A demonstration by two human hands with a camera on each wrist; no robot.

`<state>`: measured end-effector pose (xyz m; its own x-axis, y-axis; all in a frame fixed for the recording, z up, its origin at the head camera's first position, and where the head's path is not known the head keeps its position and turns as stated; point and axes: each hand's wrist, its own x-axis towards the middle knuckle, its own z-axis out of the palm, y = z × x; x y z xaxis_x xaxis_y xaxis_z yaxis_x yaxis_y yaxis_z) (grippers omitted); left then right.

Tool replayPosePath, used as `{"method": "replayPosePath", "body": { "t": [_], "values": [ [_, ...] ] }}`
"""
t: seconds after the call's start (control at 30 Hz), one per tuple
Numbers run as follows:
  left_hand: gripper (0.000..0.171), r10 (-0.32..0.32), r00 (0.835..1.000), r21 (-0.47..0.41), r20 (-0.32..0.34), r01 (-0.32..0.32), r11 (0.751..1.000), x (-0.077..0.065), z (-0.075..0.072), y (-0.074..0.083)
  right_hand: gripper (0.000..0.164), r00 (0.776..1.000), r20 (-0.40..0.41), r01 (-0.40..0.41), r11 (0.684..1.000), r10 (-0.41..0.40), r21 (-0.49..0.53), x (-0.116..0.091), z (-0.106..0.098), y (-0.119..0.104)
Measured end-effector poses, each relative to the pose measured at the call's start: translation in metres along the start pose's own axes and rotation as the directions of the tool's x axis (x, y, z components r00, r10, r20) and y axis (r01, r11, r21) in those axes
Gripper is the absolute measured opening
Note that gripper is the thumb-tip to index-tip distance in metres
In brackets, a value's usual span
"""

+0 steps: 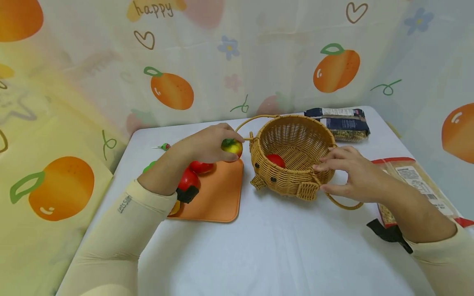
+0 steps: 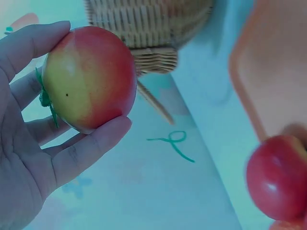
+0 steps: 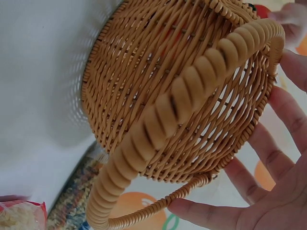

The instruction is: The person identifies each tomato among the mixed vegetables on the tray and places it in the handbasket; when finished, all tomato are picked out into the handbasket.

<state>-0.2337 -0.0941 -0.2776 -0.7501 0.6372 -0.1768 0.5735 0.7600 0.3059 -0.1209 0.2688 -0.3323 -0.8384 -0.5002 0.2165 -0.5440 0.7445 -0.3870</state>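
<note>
Near the basket's left side, my left hand [image 1: 212, 144] holds a red-and-yellow toy fruit [image 2: 91, 79] with a green leafy top, its fingers and thumb around the sides. The fruit hangs in the air above the orange board's back right corner. The wicker basket [image 1: 285, 183] stands upright on the table, with animal-like eyes and ears on its side. A red round piece [image 1: 276, 160] lies inside it. My right hand [image 1: 355, 172] rests spread fingers along the basket's right rim, close to the drooping wicker handle [image 3: 158, 120].
The orange board [image 1: 220, 195] at left bears red toy fruits [image 1: 189, 180], partly hidden by my left arm. Behind the basket lies a dark-labelled food bag [image 1: 346, 125]. A red-edged bag [image 1: 418, 185] and a black object [image 1: 386, 232] lie at right, near my right forearm.
</note>
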Motion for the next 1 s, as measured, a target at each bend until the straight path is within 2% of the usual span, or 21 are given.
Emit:
{"method": "replayPosePath", "body": {
  "t": [0.13,0.27,0.43,0.53,0.63,0.77,1.0],
  "values": [
    [0.044,0.064,0.997,-0.004,-0.039,-0.064,0.998,0.006,-0.009,0.011,0.043,1.000,0.001,0.006,1.000,-0.006,-0.004,0.001,-0.002,0.000],
    [0.045,0.089,0.995,-0.007,-0.049,-0.089,0.996,0.014,-0.014,0.023,0.044,1.000,-0.007,0.017,1.000,-0.017,-0.007,0.002,-0.003,0.001],
    [0.045,0.136,0.988,0.003,-0.068,-0.136,0.991,0.026,-0.013,0.036,0.044,0.998,-0.030,0.057,0.998,-0.057,-0.017,0.002,-0.002,0.000],
    [0.045,0.180,0.981,-0.008,-0.073,-0.181,0.983,0.035,-0.010,0.045,0.044,0.998,-0.035,0.054,0.998,-0.055,-0.019,0.002,-0.001,0.000],
    [0.046,0.203,0.978,-0.015,-0.057,-0.204,0.979,0.047,-0.004,0.055,0.043,0.999,-0.024,0.037,0.999,-0.037,-0.019,0.001,-0.001,0.001],
    [0.048,0.219,0.975,0.023,-0.025,-0.219,0.975,0.063,0.006,0.067,0.042,1.000,0.006,-0.012,1.000,0.012,-0.016,0.000,-0.001,0.001],
    [0.050,0.223,0.971,0.038,0.082,-0.227,0.973,0.081,0.026,0.080,0.043,0.995,0.032,-0.098,0.995,0.098,-0.004,-0.001,0.000,0.000]
  ]
}}
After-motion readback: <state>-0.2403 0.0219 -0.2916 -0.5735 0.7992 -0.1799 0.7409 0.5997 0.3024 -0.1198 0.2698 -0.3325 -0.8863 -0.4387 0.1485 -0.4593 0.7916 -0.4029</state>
